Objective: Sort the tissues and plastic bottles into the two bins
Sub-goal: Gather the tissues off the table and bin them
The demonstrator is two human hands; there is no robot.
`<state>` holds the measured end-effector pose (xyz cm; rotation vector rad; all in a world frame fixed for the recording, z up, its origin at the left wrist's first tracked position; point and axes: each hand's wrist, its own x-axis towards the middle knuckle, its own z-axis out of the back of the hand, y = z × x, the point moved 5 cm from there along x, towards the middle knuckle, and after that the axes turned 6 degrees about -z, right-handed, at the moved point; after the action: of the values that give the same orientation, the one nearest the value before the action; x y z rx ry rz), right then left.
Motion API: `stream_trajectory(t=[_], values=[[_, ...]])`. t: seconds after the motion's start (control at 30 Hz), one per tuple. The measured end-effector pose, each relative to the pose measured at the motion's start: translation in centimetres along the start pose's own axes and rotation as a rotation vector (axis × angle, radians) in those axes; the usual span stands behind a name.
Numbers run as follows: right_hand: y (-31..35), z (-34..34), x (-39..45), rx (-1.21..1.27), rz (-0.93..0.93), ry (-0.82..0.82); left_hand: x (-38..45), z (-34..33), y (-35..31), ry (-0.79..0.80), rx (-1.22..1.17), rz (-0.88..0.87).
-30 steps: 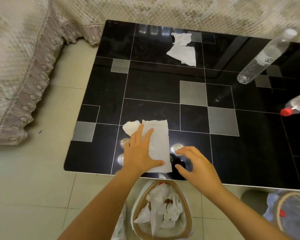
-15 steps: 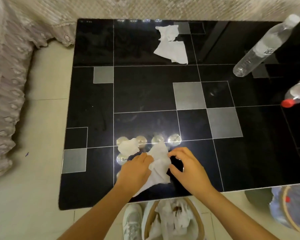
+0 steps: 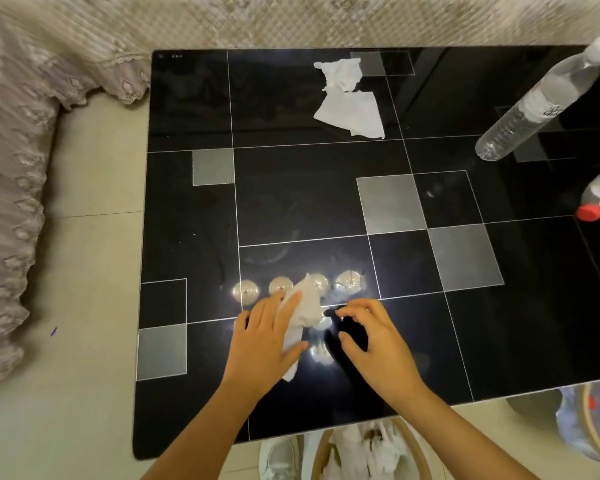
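Tissue [image 3: 303, 311] in left hand [image 3: 264, 344] near table [image 3: 187, 237] front edge.

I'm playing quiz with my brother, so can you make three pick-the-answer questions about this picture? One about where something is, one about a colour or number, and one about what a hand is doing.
1. Where is the bin with tissues in it?
A. On the table
B. On the floor at the table's near edge
C. On the sofa

2. What colour is the cap of the bottle at the right edge?
A. Red
B. Green
C. Yellow

3. What is the left hand doing?
A. Hanging idle
B. Holding a bottle
C. Gripping a crumpled tissue

Answers:
1 B: the bin sits on the floor below the near edge of the table.
2 A: the cap is plainly red.
3 C: the left hand has its thumb curled round the crumpled tissue.
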<state>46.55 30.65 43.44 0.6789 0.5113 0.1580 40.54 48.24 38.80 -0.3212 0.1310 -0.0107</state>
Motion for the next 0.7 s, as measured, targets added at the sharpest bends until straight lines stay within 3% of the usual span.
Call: stream_trajectory(t=[0.13,0.33,0.57,0.7], values=[[0.6,-0.1,1.5,-0.004,0.014,0.004,2.3,-0.2,0.3,-0.050,0.012,-0.022],[2.4,1.3,6.3,0.008,0.070,-0.074,12.0,3.6,2.8,-0.200,-0.224,0.150],[4.1,4.9,15.6,-0.023,0.140,-0.217,23.4,5.3,6.2,-0.298,-0.357,0.195],[5.6,7.1,21.8,-0.039,0.177,-0.290,28.7,6.0,7.4,-0.390,-0.412,0.305]])
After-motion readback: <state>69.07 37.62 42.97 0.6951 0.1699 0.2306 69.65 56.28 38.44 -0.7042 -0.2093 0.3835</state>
